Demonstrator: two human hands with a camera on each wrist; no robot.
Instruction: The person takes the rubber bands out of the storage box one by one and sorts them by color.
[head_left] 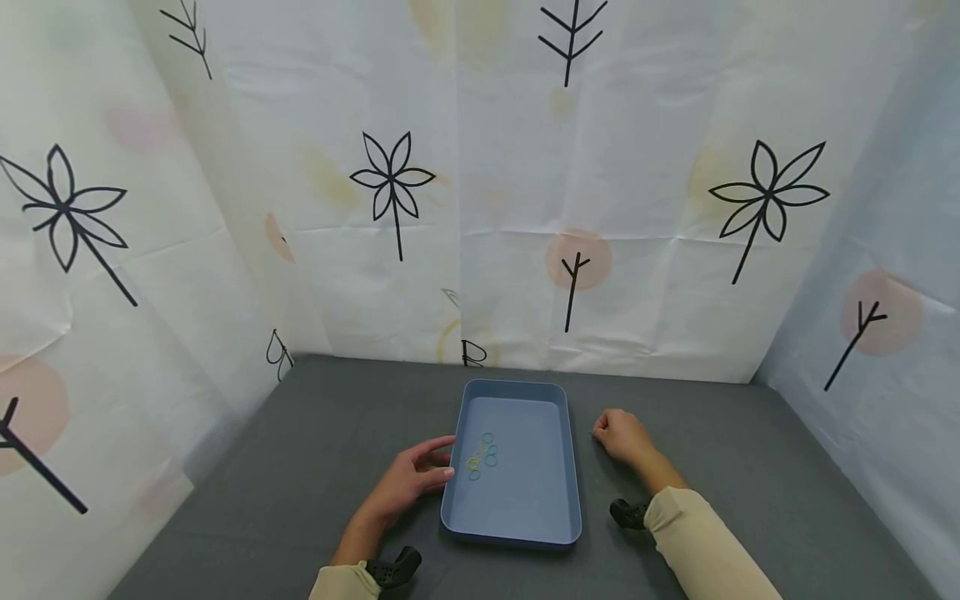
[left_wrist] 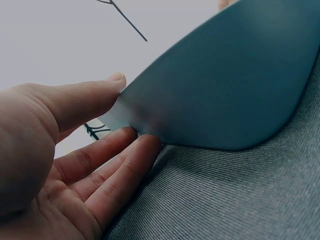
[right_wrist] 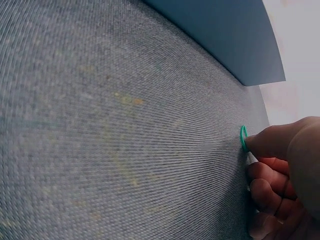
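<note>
A blue rectangular tray (head_left: 517, 500) rests on the dark grey cloth between my hands. Inside it, toward the left side, lie several small thin rubber bands (head_left: 491, 460) in yellow, green and blue tones. My left hand (head_left: 408, 482) touches the tray's left wall; in the left wrist view the thumb (left_wrist: 95, 97) is at the rim and the fairly straight fingertips (left_wrist: 147, 145) meet the wall lower down. Right of the tray, my right hand (head_left: 626, 437) is low over the cloth. Its thumb and finger pinch a green rubber band (right_wrist: 243, 137), seen in the right wrist view.
Grey cloth (head_left: 360, 417) covers the table around the tray. White fabric walls (head_left: 495, 167) with plant drawings enclose the back and both sides. A black wrist device (head_left: 393, 568) sits on each forearm, beside the cream sleeves (head_left: 705, 542).
</note>
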